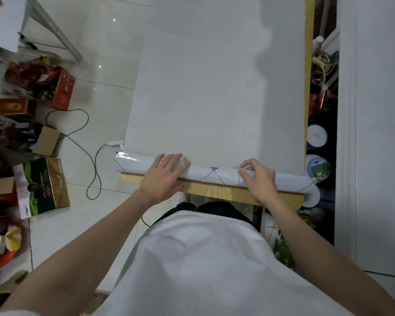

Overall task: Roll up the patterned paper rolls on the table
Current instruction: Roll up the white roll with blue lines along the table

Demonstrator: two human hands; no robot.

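lower centre, pressing spread left hand (163,177) flat and curling right hand (260,180) over patterned paper roll (214,175), likely for tight, even winding.

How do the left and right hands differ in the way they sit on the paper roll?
The left hand lies flat, fingers straight, across the paper roll; the right hand is arched, its curled fingertips on it. The left hand is left of the roll's middle, the right hand right of it. Both touch the roll at the table edge.
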